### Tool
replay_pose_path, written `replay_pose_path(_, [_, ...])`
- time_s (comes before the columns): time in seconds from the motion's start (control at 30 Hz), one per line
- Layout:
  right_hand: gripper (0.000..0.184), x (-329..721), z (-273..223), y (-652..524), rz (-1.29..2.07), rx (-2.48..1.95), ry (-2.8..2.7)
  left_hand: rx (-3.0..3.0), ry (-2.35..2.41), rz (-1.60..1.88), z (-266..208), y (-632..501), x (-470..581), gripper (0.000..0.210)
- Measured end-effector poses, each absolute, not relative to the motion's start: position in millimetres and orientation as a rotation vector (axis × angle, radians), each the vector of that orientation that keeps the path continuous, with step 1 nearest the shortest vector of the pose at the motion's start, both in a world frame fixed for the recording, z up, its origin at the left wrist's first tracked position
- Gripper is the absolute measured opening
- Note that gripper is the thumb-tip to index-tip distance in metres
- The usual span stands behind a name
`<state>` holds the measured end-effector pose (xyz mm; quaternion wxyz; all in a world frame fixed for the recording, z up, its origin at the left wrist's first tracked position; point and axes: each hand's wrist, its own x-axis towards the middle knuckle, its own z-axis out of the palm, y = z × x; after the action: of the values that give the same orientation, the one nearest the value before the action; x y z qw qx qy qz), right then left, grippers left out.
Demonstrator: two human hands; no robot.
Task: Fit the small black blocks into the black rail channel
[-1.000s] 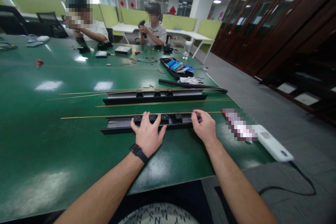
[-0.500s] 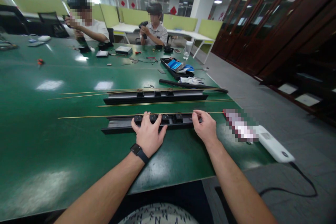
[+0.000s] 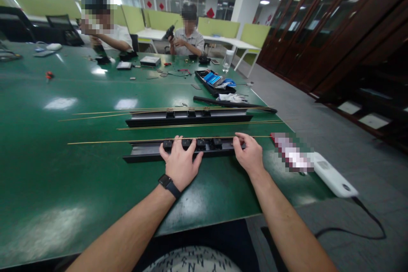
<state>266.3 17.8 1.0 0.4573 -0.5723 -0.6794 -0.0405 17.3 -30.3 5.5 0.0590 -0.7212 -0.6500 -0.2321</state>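
Note:
In front of me lies a long black channel point(image 3: 140, 159) with a pale inner face and several small black blocks point(image 3: 216, 143) set along it. My left hand point(image 3: 181, 165), with a dark watch on its wrist, rests palm-down on the channel with its fingers spread over the blocks. A thin brass-coloured rod point(image 3: 98, 142) runs along the channel's far side and sticks out past both ends. At the channel's right end my right hand point(image 3: 250, 155) is closed, thumb and index finger pinching the rod; its other fingers are partly hidden.
Beyond lie a second black channel point(image 3: 188, 120), more thin rods point(image 3: 153, 127) and a dark bar point(image 3: 236, 104). A black tray point(image 3: 219, 89) holds blue packets. At right are a blurred red-edged object point(image 3: 291, 153) and a white power strip point(image 3: 334, 176). Two people point(image 3: 188, 42) work across the table.
The rod has slid slightly left along the channel. Both my hands stay in place. Across the table, one person's hands and dark drill have shifted and tilted upward.

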Motion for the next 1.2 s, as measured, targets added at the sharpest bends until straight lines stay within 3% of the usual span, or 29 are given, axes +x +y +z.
replay_pose_path(1.2, [0.029,265.7,-1.3,18.7,-0.118,-1.338,-1.748,-2.188,-1.96,-0.751,6.5,-30.6,16.9,0.047])
